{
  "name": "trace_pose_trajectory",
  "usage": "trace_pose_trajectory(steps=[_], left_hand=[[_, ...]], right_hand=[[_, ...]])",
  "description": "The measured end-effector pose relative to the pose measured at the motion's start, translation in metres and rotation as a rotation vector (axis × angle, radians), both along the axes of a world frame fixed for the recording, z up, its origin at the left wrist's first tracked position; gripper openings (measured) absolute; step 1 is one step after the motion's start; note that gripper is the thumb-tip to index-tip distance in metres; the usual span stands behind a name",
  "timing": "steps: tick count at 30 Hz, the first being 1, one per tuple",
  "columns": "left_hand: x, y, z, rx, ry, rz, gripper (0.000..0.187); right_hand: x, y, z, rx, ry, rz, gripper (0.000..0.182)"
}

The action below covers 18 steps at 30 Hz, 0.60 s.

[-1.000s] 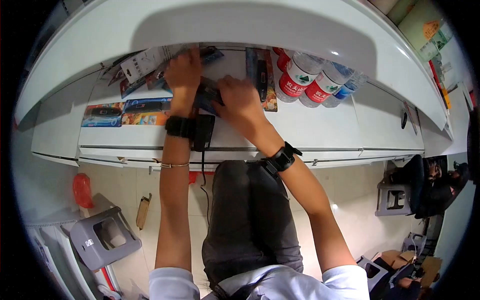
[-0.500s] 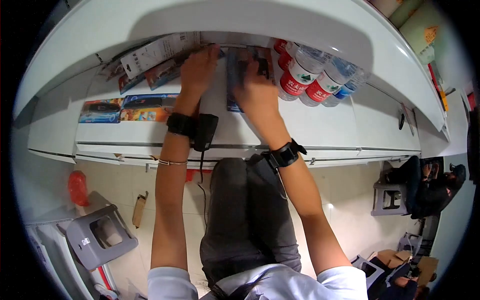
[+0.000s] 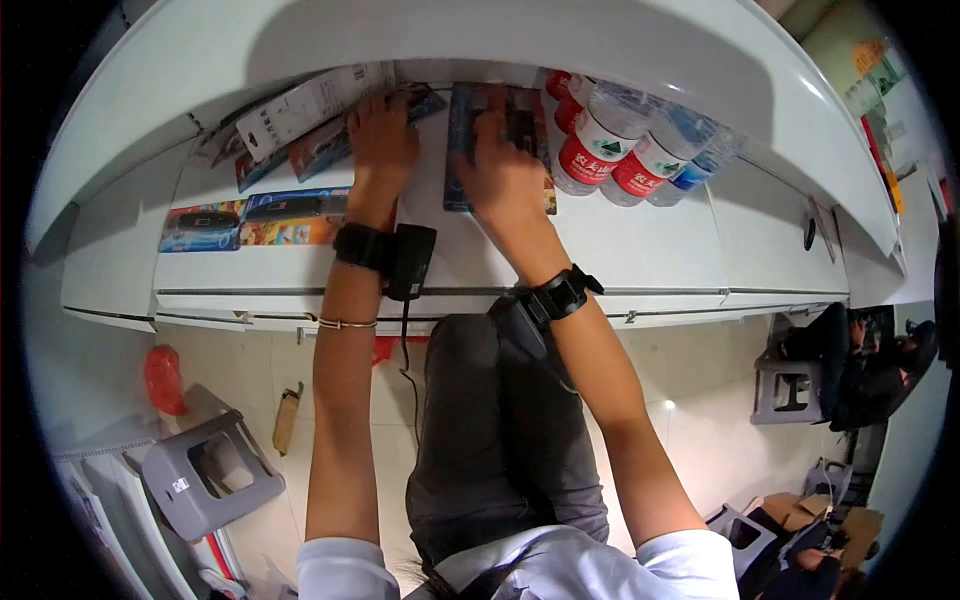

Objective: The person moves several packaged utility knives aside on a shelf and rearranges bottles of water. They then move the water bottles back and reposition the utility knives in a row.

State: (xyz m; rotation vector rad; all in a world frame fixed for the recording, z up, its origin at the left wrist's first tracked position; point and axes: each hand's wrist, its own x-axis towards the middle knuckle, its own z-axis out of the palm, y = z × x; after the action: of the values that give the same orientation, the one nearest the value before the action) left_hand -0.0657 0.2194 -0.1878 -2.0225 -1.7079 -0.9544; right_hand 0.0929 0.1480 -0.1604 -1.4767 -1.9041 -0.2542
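My left hand (image 3: 383,145) reaches to the back of the white desk, fingers stretched out and apart over a blue and red blister-card package (image 3: 322,150) in a loose pile. Near my left wrist, two flat packages lie side by side: a blue one with a dark item (image 3: 203,226) and a blue and orange one (image 3: 290,215). My right hand (image 3: 503,175), slightly blurred, rests with fingers extended on blue cards (image 3: 462,150) with dark items, partly hidden beneath it. Neither hand visibly grips anything.
Several water bottles with red labels (image 3: 592,155) stand right of the cards. A white-backed package (image 3: 310,110) leans at the back left. An overhanging white shelf (image 3: 500,35) is above. A grey stool (image 3: 215,475) stands on the floor; a seated person (image 3: 880,370) is at far right.
My left hand has shifted a little left and its fingers have come down over the piled packages. The right hand has moved slightly left over the cards. The view has shifted slightly.
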Motion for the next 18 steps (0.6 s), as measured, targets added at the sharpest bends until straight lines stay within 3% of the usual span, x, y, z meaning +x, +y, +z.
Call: trace_pose_trajectory(steps=[3, 9, 12, 14, 18], left_hand=[[-0.004, 0.007, -0.002, -0.089, 0.026, 0.139, 0.04], [0.0, -0.008, 0.024, -0.265, 0.071, 0.264, 0.035], [-0.009, 0.01, 0.001, 0.265, 0.116, 0.126, 0.029], [-0.011, 0.014, 0.0, 0.213, 0.095, 0.15, 0.026], [0.001, -0.01, 0.021, 0.071, 0.012, 0.131, 0.021]], right_hand=[[-0.006, -0.01, 0.012, -0.041, 0.081, 0.042, 0.042], [-0.012, 0.005, 0.027, -0.139, 0.125, 0.275, 0.031], [-0.01, 0.02, 0.023, 0.043, 0.187, 0.371, 0.026], [-0.005, 0.027, 0.018, 0.239, 0.287, 0.428, 0.024], [0.001, 0.027, 0.007, 0.283, 0.331, 0.332, 0.024]])
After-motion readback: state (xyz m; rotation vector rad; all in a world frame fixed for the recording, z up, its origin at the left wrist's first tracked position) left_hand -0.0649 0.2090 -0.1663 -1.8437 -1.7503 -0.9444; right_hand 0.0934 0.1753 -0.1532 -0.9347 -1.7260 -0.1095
